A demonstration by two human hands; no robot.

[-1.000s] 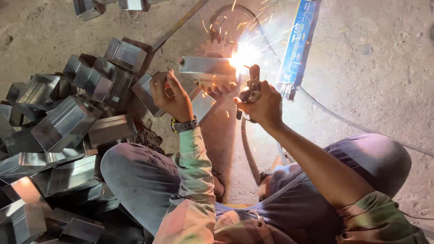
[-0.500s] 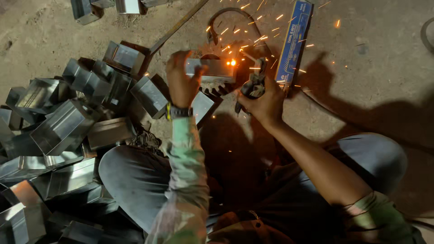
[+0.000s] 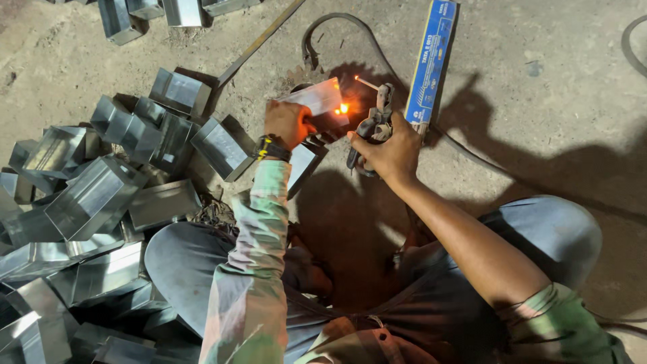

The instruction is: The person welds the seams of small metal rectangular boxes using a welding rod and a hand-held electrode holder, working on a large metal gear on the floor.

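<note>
The left hand (image 3: 286, 123) gripped a folded steel piece (image 3: 315, 99), fingers wrapped over its near edge, apparently to steady it on the floor (image 3: 552, 87). An orange spot (image 3: 342, 108) glowed on its right end, just beside the right hand (image 3: 389, 149). That hand was closed around a welding holder (image 3: 374, 128), and the rod (image 3: 367, 83) clamped in it stood raised, tip clear of the glow, apparently lifted off the joint. The cable (image 3: 337, 27) looped away over the floor beyond the piece, out of the hands' way. A blue rod box (image 3: 431, 61) lay just right of the holder, within easy reach. More steel pieces (image 3: 101, 195) were heaped to the left, near the left knee, close enough to pick from without shifting.
</note>
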